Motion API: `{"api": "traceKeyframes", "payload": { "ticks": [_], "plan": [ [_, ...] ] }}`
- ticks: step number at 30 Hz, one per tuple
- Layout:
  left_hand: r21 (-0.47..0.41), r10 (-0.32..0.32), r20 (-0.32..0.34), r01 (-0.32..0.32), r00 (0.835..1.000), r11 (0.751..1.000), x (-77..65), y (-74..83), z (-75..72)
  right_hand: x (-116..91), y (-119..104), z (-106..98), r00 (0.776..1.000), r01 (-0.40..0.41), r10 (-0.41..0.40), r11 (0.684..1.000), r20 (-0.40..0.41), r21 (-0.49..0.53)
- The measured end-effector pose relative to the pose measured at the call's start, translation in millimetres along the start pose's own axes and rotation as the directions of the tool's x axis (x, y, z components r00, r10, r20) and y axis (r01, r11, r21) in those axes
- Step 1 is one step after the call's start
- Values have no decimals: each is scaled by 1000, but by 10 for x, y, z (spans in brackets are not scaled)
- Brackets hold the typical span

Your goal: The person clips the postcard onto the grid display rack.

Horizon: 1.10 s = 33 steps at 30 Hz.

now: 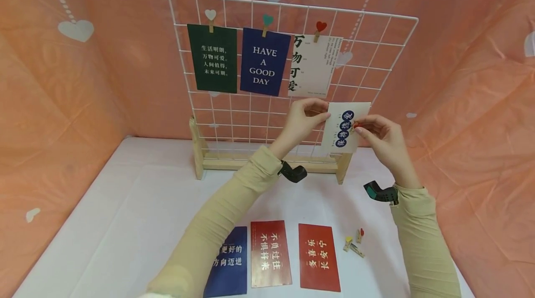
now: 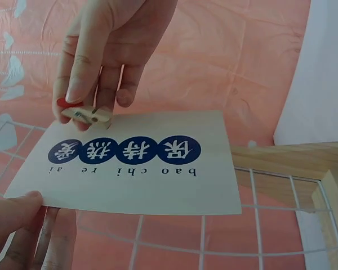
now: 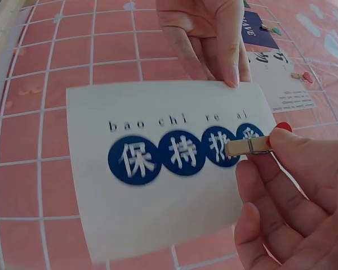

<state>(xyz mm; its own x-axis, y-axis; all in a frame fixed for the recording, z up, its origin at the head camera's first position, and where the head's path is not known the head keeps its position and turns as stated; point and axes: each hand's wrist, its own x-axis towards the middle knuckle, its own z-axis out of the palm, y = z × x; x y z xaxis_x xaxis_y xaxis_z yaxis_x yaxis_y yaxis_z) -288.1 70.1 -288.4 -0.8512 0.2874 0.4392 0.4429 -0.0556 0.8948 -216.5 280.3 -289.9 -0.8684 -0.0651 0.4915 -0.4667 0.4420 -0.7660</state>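
My left hand (image 1: 302, 121) pinches a white card (image 1: 333, 124) by its left edge, thumb on the front. The card bears blue discs with white characters and shows fully in the left wrist view. Between thumb and fingertips, my right hand (image 1: 386, 142) pinches a small wooden clothespin (image 3: 247, 147) with a red heart. In the right wrist view the clothespin overlaps the card's printed face. Both hands are in front of the lower right part of a white wire grid (image 1: 292, 6), below a hanging white card (image 1: 315, 68) with black characters.
A green card (image 1: 214, 82) and a blue card (image 1: 259, 88) also hang from heart clothespins on the grid. Its wooden stand (image 1: 227, 164) rests on the white table (image 1: 125, 196). Nearer lie a blue card (image 1: 234, 281), two red cards (image 1: 271, 277) and several loose clothespins (image 1: 357, 250).
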Motion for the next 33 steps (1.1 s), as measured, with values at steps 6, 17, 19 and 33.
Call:
{"api": "traceKeyframes", "payload": {
  "ticks": [6,17,19,33],
  "plan": [
    [29,45,-5,-45,999,999,81,114,32,123,-91,-24,999,29,-29,1000,-17,-12],
    [129,117,-39,-111,992,985,232,295,25,344,-320,-75,998,40,-37,998,-46,55],
    [145,118,-33,-112,992,983,257,327,28,377,-355,-77,998,42,-40,998,-46,50],
    [99,147,-96,-137,984,986,406,463,75,629,-442,-152,980,149,-118,968,-157,201]
  ]
}}
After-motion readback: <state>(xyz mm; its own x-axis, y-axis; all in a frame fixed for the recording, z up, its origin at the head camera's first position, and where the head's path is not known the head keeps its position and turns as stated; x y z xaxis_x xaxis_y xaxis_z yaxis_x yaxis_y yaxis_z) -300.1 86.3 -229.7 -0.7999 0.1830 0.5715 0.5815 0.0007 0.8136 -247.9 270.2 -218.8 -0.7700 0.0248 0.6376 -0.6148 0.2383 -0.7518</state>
